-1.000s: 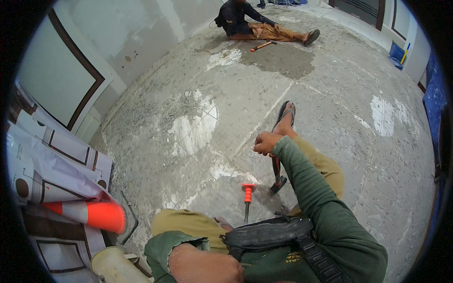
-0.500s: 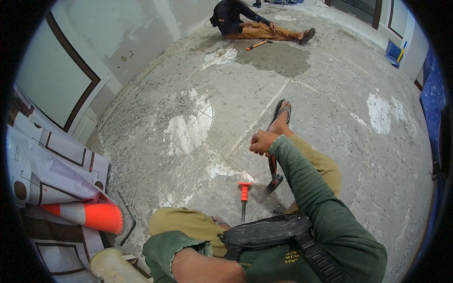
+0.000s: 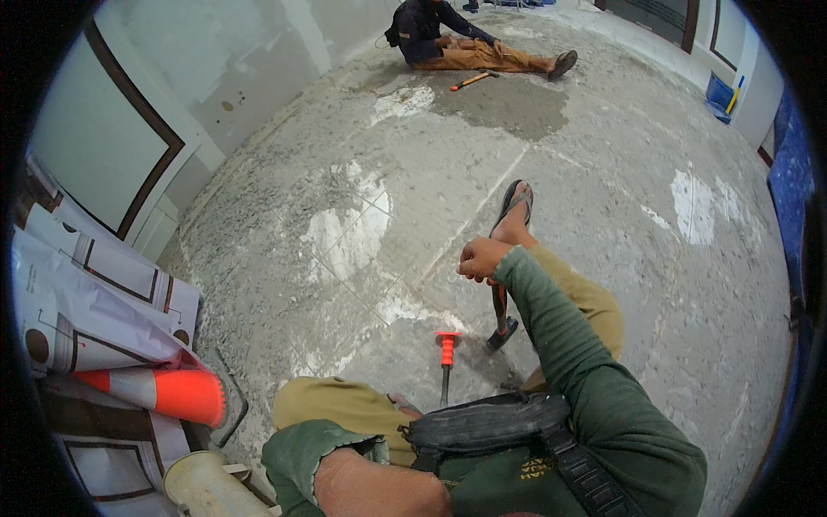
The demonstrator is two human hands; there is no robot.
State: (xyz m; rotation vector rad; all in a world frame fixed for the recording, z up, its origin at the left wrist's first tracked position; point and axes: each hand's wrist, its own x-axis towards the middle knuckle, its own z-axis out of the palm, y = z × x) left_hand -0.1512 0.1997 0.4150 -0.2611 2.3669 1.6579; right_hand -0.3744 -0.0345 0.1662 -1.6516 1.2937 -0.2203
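Observation:
My right hand (image 3: 484, 259) hangs in front of my bent right leg, its fingers curled closed at the top end of a hammer (image 3: 500, 323). The hammer's orange and black handle runs down from the fingers to a dark head at the floor; the handle's top end is hidden by the hand. To the left of the hammer, a chisel (image 3: 447, 351) with a red grip and hand guard stands close in front of my body, its lower shaft passing behind a black bag (image 3: 491, 426). My left forearm (image 3: 379, 482) bends down at the lower edge, and its hand is out of view.
Rough, chipped concrete floor (image 3: 603, 258) spreads ahead. A co-worker (image 3: 474, 52) sits at the far wall beside another hammer (image 3: 474, 81). An orange and white traffic cone (image 3: 185, 396), crumpled printed sheets (image 3: 103, 293) and a cream bucket-like container (image 3: 207, 487) are at left. Blue sheeting (image 3: 788, 172) hangs at right.

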